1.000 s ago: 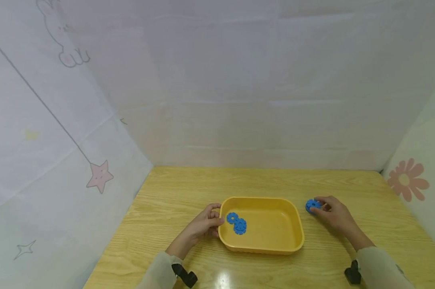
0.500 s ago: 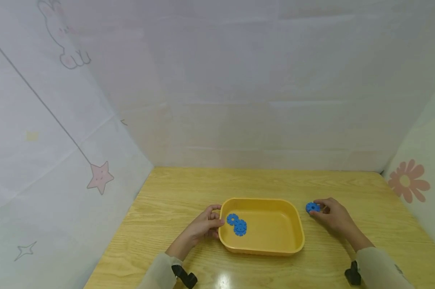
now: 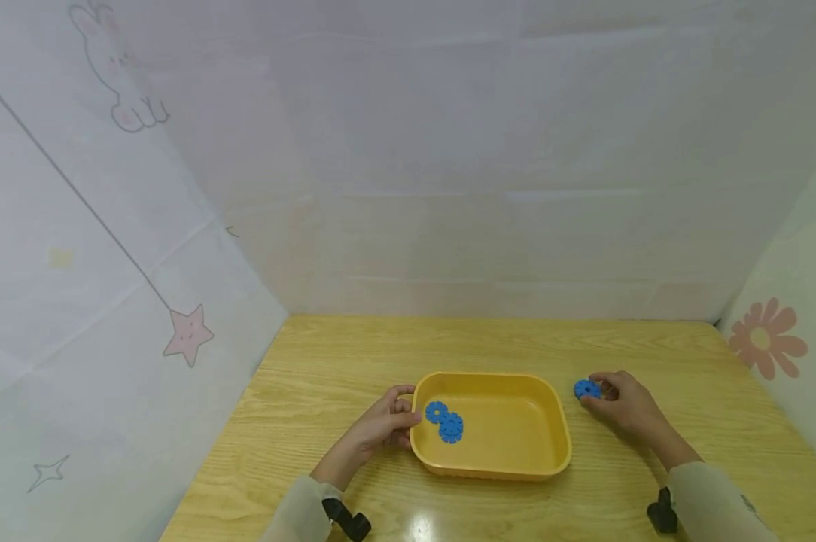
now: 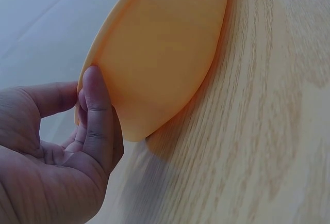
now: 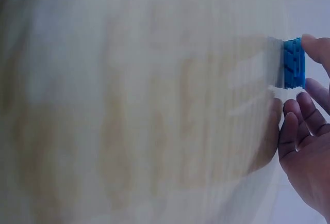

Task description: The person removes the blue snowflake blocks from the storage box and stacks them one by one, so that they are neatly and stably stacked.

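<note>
A yellow plastic basin (image 3: 510, 429) stands on the table, and my left hand (image 3: 381, 425) grips its left rim. The thumb lies over the rim with the fingers outside, as the left wrist view shows of the basin's wall (image 4: 160, 43). Inside, toward the left end, lie several blue snowflake discs (image 3: 451, 427), partly overlapping. Right of the basin my right hand (image 3: 628, 406) pinches a small stack of blue snowflake discs (image 3: 587, 389) between thumb and forefinger. Seen from the right wrist, the stack (image 5: 294, 64) sits on the tabletop; the other fingers are loosely curled beside it.
The wooden table (image 3: 354, 346) meets a pale cloth backdrop (image 3: 408, 188) at the back, with printed cloth at both sides. Black straps with small camera mounts (image 3: 347, 519) sit at both cuffs.
At the right hand, the blue discs look more evenly stacked than a second ago, and the thumb has shifted slightly toward the near edge. The left hand and basin stay in place.
</note>
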`<state>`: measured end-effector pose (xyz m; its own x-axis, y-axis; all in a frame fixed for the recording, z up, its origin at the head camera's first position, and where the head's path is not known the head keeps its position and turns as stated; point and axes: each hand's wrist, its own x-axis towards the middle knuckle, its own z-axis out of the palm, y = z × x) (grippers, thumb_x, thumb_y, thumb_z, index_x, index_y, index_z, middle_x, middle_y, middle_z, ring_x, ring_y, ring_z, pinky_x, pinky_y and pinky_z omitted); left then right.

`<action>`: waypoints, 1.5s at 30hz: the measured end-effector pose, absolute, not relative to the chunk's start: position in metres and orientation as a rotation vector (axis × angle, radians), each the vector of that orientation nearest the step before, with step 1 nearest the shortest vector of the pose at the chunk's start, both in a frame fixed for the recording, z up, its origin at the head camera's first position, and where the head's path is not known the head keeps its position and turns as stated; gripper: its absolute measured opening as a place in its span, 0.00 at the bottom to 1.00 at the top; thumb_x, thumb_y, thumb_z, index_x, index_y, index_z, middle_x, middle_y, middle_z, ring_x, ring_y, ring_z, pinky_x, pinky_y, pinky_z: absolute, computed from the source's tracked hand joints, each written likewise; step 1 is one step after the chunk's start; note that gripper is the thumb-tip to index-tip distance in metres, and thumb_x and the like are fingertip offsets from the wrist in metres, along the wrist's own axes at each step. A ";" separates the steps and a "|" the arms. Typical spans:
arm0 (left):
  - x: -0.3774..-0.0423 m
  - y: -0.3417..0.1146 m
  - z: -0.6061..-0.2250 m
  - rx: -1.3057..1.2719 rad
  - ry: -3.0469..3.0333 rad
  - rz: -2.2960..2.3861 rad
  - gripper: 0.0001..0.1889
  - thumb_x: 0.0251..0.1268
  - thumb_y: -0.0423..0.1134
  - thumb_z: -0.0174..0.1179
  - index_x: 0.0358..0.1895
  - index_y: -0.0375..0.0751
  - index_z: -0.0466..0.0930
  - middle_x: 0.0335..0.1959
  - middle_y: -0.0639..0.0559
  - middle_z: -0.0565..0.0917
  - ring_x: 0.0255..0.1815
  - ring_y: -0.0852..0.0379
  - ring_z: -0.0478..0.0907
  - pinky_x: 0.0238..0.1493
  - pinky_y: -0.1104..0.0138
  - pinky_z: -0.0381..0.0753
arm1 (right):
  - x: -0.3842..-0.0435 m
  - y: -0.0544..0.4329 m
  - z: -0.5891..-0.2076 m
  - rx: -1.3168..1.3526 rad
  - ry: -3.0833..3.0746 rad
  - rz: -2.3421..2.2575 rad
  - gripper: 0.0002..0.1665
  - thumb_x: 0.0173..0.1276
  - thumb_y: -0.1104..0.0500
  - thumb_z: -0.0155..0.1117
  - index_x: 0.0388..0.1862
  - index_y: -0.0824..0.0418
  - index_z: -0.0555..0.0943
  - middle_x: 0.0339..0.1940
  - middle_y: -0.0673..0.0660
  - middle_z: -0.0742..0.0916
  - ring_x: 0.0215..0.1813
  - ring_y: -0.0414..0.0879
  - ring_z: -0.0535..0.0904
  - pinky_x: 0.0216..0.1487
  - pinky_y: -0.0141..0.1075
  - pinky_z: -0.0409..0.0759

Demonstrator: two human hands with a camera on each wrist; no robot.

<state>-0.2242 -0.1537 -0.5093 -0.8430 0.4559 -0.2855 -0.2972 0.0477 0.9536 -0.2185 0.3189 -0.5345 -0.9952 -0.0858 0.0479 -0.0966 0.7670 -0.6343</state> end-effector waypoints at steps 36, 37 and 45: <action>-0.223 -0.154 -0.506 0.164 1.803 1.830 0.32 0.72 0.33 0.60 0.75 0.38 0.56 0.36 0.53 0.75 0.27 0.60 0.79 0.29 0.68 0.84 | -0.212 0.178 -0.479 0.478 -2.616 1.437 0.24 0.71 0.51 0.69 0.61 0.60 0.81 0.45 0.54 0.82 0.40 0.41 0.76 0.42 0.32 0.81; -0.223 -0.154 -0.506 0.165 1.803 1.828 0.32 0.73 0.33 0.60 0.75 0.38 0.56 0.37 0.53 0.75 0.27 0.60 0.79 0.29 0.68 0.84 | -0.212 0.174 -0.480 0.488 -2.617 1.440 0.23 0.71 0.52 0.69 0.61 0.60 0.81 0.45 0.54 0.82 0.40 0.41 0.76 0.42 0.32 0.81; -0.223 -0.154 -0.507 0.168 1.809 1.836 0.32 0.72 0.32 0.60 0.74 0.38 0.57 0.36 0.53 0.75 0.26 0.60 0.78 0.28 0.68 0.84 | -0.210 0.146 -0.485 0.576 -2.643 1.517 0.26 0.70 0.52 0.70 0.61 0.65 0.80 0.46 0.59 0.83 0.40 0.42 0.77 0.41 0.32 0.80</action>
